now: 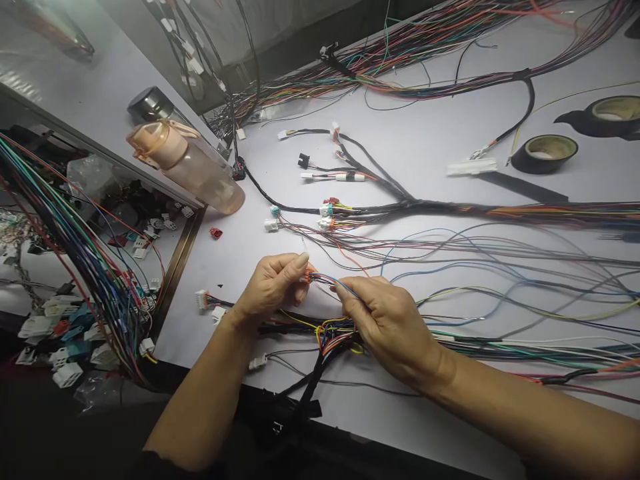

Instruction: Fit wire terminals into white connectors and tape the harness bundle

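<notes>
Between thumb and fingers, my left hand (275,283) pinches a small orange connector (308,275), mostly covered by the fingertips. Several thin wires (324,278) run from it to the right. My right hand (387,320) is closed on a blue wire (346,288) of that group, a short way from the connector. Below the hands lies a wire bundle (333,330) with yellow, orange and black strands, partly hidden by my right hand. Just beyond, a taped harness branch ends in white and orange connectors (327,223).
A peach water bottle (200,170) and a dark-capped bottle (150,103) stand at the left. Black tape rolls (543,155) lie at the right. Long loose wires (500,247) cross the table. Loose connectors (67,360) fill the lower left, beyond the table edge.
</notes>
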`<control>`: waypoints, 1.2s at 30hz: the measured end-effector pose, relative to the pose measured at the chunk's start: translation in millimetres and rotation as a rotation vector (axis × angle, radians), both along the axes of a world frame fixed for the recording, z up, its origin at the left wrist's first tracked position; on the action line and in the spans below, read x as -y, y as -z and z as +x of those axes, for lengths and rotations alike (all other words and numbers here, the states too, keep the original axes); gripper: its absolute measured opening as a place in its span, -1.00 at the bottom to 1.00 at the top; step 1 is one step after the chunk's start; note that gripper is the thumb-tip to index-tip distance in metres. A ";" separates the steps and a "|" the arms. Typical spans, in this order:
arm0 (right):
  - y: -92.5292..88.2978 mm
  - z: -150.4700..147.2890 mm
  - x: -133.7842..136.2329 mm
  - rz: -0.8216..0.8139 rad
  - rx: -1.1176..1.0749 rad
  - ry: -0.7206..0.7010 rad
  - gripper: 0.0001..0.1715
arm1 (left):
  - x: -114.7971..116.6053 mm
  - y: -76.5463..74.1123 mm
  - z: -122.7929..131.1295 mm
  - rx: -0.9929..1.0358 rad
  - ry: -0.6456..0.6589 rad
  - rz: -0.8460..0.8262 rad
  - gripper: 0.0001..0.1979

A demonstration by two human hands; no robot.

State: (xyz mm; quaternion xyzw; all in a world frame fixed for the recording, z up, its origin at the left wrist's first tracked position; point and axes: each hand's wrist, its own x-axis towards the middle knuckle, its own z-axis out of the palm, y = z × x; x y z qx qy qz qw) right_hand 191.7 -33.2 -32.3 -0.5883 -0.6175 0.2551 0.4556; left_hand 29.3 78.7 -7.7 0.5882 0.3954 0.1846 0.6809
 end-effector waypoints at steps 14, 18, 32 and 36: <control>-0.6 -1.9 0.8 -0.019 -0.035 0.008 -0.78 | -2.3 1.0 -1.2 0.009 0.008 0.012 -0.63; -2.7 -1.0 2.6 -0.040 -0.073 -0.006 -0.77 | -2.7 -0.9 -3.2 0.004 0.004 0.007 -0.67; -2.0 -0.3 -3.3 -0.152 -0.192 -0.101 -0.55 | -14.4 -19.9 1.0 -0.203 0.117 0.362 -0.71; 0.1 -0.5 -3.8 -0.139 -0.217 -0.099 -0.59 | -39.3 -24.0 22.3 -0.200 0.100 0.876 -0.56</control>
